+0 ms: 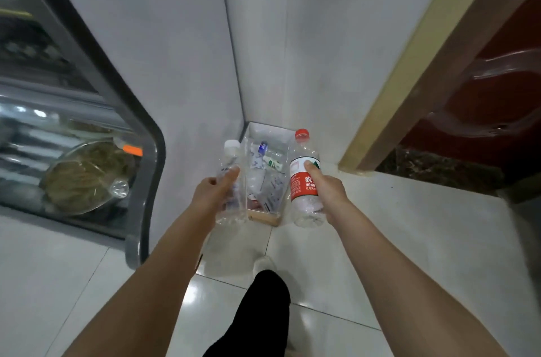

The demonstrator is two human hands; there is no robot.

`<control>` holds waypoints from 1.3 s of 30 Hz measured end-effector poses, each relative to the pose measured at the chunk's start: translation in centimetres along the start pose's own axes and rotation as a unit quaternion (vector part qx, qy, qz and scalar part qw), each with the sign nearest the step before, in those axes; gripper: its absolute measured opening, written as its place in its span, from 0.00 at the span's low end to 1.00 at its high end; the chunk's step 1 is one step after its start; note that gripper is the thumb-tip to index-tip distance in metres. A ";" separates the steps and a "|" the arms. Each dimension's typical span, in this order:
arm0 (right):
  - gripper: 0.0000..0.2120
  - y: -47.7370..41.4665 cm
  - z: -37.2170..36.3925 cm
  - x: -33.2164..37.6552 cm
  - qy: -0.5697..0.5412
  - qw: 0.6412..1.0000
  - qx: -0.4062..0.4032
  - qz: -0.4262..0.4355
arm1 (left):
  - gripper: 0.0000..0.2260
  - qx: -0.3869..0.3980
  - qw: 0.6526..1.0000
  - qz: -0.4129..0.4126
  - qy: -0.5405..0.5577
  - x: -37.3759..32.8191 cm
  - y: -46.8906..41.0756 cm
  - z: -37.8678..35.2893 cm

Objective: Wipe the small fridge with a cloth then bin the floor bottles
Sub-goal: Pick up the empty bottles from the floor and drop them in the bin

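My left hand (215,191) grips a clear plastic bottle (229,157) with a white cap, held upright just left of the bin. My right hand (325,188) holds a clear bottle with a red label and red cap (303,181), upright just right of the bin. Between them on the floor, in the wall corner, stands an open cardboard box bin (265,217) with white inner walls, holding several empty bottles and wrappers. The small fridge (117,99) with its dark-framed glass door fills the left side; dishes show behind the glass. No cloth is visible.
White tiled walls meet in the corner behind the bin. A wooden door frame (409,75) and a red door stand at the right. Glossy white floor tiles spread below. My black-trousered leg and pale shoe (263,266) are just behind the bin.
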State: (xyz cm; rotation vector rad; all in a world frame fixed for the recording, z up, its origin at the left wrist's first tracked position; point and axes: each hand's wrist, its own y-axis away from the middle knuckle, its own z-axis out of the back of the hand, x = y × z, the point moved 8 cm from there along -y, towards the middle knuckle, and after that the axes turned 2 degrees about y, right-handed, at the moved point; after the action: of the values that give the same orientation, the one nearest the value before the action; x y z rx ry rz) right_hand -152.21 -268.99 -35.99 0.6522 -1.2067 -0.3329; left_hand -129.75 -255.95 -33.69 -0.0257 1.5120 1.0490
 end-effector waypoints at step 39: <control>0.29 -48.4 -21.3 -12.1 0.323 0.926 0.164 -0.107 | 0.18 -0.057 0.970 0.238 -0.009 21.2 -45.3 -10.8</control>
State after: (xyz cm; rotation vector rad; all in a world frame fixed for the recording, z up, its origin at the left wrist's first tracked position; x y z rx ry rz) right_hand -131.56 -293.46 -79.77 1.0882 -0.5558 -0.0760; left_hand -118.24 -277.82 -78.52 0.2777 1.4740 1.5127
